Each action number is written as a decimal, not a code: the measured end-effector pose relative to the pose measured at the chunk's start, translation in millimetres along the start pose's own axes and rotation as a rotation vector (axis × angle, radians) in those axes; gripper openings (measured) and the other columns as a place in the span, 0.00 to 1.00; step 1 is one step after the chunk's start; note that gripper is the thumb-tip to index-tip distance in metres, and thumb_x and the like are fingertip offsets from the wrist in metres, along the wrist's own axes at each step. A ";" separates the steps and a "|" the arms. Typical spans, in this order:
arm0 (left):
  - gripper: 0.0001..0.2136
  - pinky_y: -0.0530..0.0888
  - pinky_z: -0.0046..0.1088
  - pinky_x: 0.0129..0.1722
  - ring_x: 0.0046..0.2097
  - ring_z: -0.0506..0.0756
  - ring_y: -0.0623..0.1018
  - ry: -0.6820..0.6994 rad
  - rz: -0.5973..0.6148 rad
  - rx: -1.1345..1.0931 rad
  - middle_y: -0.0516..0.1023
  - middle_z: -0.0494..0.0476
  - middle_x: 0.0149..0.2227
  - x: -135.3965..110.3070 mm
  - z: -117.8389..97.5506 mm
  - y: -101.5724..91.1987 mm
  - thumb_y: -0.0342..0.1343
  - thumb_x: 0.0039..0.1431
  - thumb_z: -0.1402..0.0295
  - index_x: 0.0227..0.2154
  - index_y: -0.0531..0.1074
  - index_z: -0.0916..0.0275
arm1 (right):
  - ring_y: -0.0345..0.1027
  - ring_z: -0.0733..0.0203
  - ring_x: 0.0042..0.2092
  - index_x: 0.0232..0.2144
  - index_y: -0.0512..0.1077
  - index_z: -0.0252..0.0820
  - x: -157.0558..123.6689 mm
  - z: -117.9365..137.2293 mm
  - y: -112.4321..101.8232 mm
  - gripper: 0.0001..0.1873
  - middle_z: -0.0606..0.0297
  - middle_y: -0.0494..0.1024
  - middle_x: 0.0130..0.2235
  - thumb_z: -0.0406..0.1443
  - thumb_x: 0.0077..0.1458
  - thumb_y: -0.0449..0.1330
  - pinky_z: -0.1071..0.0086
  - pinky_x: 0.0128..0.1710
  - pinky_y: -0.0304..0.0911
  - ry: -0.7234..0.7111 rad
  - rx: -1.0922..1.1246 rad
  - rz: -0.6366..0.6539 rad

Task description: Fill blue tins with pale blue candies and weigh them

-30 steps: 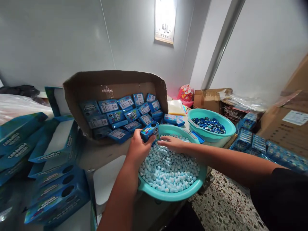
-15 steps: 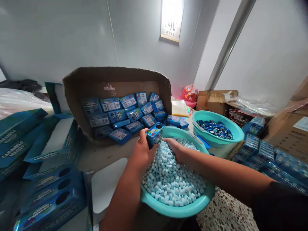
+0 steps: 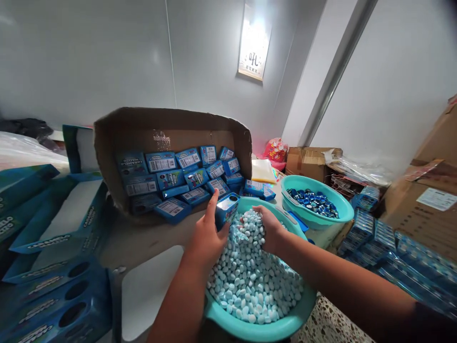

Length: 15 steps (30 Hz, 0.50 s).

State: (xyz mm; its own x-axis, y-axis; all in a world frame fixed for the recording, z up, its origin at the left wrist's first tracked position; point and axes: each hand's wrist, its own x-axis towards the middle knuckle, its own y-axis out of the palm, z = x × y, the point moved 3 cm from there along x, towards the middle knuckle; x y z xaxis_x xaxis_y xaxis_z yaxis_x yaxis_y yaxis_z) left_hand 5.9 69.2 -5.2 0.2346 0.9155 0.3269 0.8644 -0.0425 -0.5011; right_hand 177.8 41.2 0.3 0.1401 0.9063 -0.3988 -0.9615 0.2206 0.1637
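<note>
My left hand (image 3: 205, 236) grips a small blue tin (image 3: 226, 210) upright over the far edge of a teal basin (image 3: 271, 328) heaped with pale blue and white candies (image 3: 250, 281). My right hand (image 3: 266, 228) is cupped around a scoop of those candies, raised beside the tin's open top. Behind the basin a cardboard box (image 3: 171, 126) lies on its side, holding several flat blue tins (image 3: 171, 178).
A second teal basin (image 3: 316, 202) at the right holds dark blue round caps. Blue display cartons (image 3: 53, 295) are stacked at the left, more blue packs (image 3: 392, 238) and brown cardboard boxes (image 3: 428, 200) at the right. Speckled floor shows at the lower right.
My right hand went from lying flat on the candies to digging in and lifting a handful beside the tin. My left hand tipped the tin upright.
</note>
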 end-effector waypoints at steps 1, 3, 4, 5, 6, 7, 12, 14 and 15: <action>0.40 0.75 0.36 0.41 0.44 0.63 0.81 0.011 0.008 -0.009 0.79 0.63 0.48 0.0 -1.1 -0.4 0.58 0.56 0.64 0.70 0.48 0.51 | 0.71 0.59 0.27 0.35 0.70 0.38 -2.3 3.0 1.3 0.20 0.58 0.74 0.25 0.41 0.64 0.42 0.73 0.21 0.65 0.050 0.153 -0.036; 0.38 0.75 0.35 0.42 0.45 0.63 0.80 0.028 0.021 -0.028 0.79 0.62 0.48 0.0 -2.5 -0.6 0.58 0.55 0.66 0.69 0.52 0.51 | 0.69 0.63 0.25 0.34 0.68 0.37 -4.8 12.4 3.7 0.18 0.60 0.73 0.25 0.39 0.65 0.42 0.77 0.18 0.60 0.076 0.339 -0.088; 0.38 0.75 0.35 0.44 0.47 0.63 0.80 0.031 0.027 -0.039 0.79 0.62 0.48 -0.1 -2.7 -0.4 0.58 0.55 0.67 0.68 0.53 0.52 | 0.67 0.64 0.23 0.33 0.67 0.37 -4.7 18.9 4.3 0.18 0.61 0.72 0.24 0.39 0.66 0.42 0.79 0.16 0.59 0.049 0.358 -0.098; 0.37 0.74 0.35 0.45 0.48 0.64 0.79 0.030 0.032 -0.047 0.79 0.62 0.49 -0.4 -2.6 0.0 0.58 0.55 0.67 0.68 0.53 0.52 | 0.66 0.66 0.22 0.33 0.67 0.37 -4.0 25.3 4.4 0.17 0.63 0.71 0.23 0.38 0.66 0.42 0.80 0.15 0.57 0.026 0.389 -0.107; 0.37 0.74 0.36 0.46 0.50 0.64 0.79 0.027 0.035 -0.049 0.78 0.62 0.50 -0.8 -2.4 0.5 0.58 0.55 0.68 0.68 0.53 0.52 | 0.65 0.67 0.21 0.33 0.66 0.37 -2.6 31.9 4.2 0.16 0.64 0.70 0.22 0.37 0.66 0.42 0.81 0.14 0.56 0.003 0.421 -0.114; 0.38 0.73 0.36 0.46 0.50 0.64 0.78 0.022 0.038 -0.044 0.78 0.62 0.51 -1.3 -2.4 0.9 0.58 0.55 0.68 0.68 0.53 0.52 | 0.64 0.68 0.20 0.33 0.66 0.38 -0.8 38.5 3.8 0.15 0.65 0.69 0.22 0.37 0.66 0.43 0.82 0.13 0.56 -0.021 0.448 -0.117; 0.32 0.72 0.34 0.44 0.47 0.62 0.78 0.044 0.091 -0.016 0.78 0.59 0.48 -5.3 -9.1 0.4 0.58 0.55 0.70 0.64 0.59 0.49 | 0.66 0.68 0.20 0.32 0.67 0.37 11.8 67.3 8.1 0.12 0.66 0.70 0.22 0.34 0.64 0.46 0.83 0.12 0.56 -0.108 0.557 -0.074; 0.30 0.71 0.33 0.43 0.45 0.60 0.78 0.055 0.120 -0.020 0.78 0.57 0.46 -7.0 -13.6 -1.0 0.57 0.55 0.71 0.62 0.61 0.49 | 0.66 0.68 0.20 0.32 0.67 0.37 17.5 74.2 13.1 0.12 0.66 0.70 0.21 0.34 0.63 0.46 0.83 0.12 0.57 -0.135 0.590 -0.062; 0.30 0.71 0.32 0.42 0.44 0.59 0.78 0.055 0.131 -0.026 0.78 0.56 0.45 -7.9 -15.6 -1.8 0.57 0.55 0.71 0.62 0.61 0.49 | 0.66 0.68 0.20 0.31 0.67 0.37 20.2 76.6 15.9 0.12 0.66 0.70 0.21 0.34 0.62 0.46 0.83 0.12 0.57 -0.153 0.601 -0.058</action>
State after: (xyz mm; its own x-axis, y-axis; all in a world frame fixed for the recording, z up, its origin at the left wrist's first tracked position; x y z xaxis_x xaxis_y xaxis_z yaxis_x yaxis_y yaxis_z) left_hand 9.5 55.9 5.6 0.3699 0.8780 0.3039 0.8358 -0.1715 -0.5216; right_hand 183.4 90.7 63.9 0.2634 0.9181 -0.2962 -0.6566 0.3956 0.6422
